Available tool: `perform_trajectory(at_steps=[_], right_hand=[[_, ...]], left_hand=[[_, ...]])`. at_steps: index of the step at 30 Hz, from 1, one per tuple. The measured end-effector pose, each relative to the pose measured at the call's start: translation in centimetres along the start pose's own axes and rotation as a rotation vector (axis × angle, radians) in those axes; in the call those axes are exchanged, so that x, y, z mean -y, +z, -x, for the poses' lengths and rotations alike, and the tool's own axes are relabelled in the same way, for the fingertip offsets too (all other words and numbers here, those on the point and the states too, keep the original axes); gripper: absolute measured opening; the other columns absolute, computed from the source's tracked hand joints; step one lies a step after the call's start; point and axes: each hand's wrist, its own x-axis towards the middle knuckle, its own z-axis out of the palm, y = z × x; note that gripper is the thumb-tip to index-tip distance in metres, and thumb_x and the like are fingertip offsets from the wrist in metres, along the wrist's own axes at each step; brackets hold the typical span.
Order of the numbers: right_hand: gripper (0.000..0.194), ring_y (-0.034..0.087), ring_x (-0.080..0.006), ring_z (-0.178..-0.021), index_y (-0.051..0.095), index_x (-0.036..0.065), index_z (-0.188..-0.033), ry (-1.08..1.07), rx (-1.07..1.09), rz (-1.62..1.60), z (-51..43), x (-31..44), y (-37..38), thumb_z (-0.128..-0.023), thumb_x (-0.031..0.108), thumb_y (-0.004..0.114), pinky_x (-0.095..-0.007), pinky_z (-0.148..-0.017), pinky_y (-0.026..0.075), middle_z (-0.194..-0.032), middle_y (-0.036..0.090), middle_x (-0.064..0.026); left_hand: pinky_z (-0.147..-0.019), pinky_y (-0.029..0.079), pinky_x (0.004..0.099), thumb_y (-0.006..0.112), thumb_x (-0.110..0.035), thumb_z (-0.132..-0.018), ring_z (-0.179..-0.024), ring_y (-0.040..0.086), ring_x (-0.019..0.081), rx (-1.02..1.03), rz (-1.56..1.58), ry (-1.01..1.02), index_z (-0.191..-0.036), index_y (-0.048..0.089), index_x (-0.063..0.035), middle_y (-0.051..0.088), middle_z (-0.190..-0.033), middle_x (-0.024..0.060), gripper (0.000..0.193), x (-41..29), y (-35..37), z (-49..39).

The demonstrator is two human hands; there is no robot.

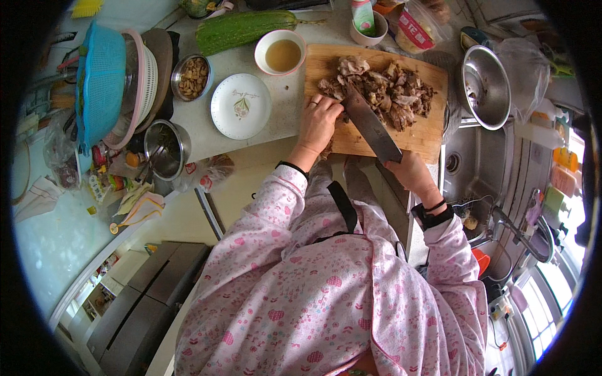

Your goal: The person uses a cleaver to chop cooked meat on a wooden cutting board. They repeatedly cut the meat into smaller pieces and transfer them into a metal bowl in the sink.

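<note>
A wooden cutting board (376, 141) lies on the counter with a heap of chopped brown meat (400, 94) on it. My right hand (410, 173) grips the handle of a cleaver (371, 126), its broad blade slanting up and left across the board to the meat. At the board's left edge, my left hand (320, 120) rests with bent fingers on a piece of meat, near the blade's far end; the piece is mostly hidden beneath the fingers. A flowered white plate (241, 106) and a bowl of brownish liquid (281, 52) stand left of the board.
A long green gourd (247, 30) lies behind the bowls. A metal bowl of brown pieces (191, 77) stands left of the plate, near stacked baskets (101, 87). To the right are an empty steel bowl (486, 87) and the sink (477, 164). A small cup (369, 34) stands behind the board.
</note>
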Motion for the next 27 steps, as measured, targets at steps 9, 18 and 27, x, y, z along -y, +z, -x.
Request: perform_trajectory(at_steps=[9, 18, 27], right_hand=[[0.036, 0.069, -0.0295, -0.053, 0.069, -0.011, -0.090, 0.205, 0.255, -0.041, -0.9, 1.3, -2.1, -0.088, 0.025, 0.073, -0.0418, -0.051, 0.053, -0.063, 0.066, -0.0213], [0.041, 0.068, -0.0290, -0.050, 0.067, -0.012, -0.101, 0.190, 0.269, -0.032, -2.0, 1.9, -1.1, -0.090, 0.026, 0.073, -0.0396, -0.045, 0.051, -0.067, 0.068, -0.0209], [0.032, 0.071, -0.0448, -0.082, 0.072, -0.006, -0.096, 0.041, 0.091, 0.146, -1.5, 1.9, 1.3, -0.089, 0.026, 0.071, -0.0495, -0.072, 0.057, -0.086, 0.071, -0.0295]], left_hand=[[-0.080, 0.058, 0.0402, 0.065, -0.003, -0.084, -0.094, 0.069, 0.0293, 0.062, 0.050, 0.005, -0.092, 0.072, -0.0079, 0.071, -0.100, 0.0073, 0.011, 0.4, 0.3, 0.2], [-0.077, 0.058, 0.0418, 0.061, -0.001, -0.085, -0.090, 0.070, 0.0313, 0.107, 0.036, -0.009, -0.094, 0.070, -0.0077, 0.069, -0.098, 0.0074, 0.015, 0.5, 0.0, 0.5], [-0.076, 0.059, 0.0393, 0.061, -0.004, -0.085, -0.091, 0.070, 0.0286, 0.104, -0.006, -0.040, -0.093, 0.070, -0.0093, 0.069, -0.100, 0.0065, 0.013, 0.6, 0.6, 0.8]])
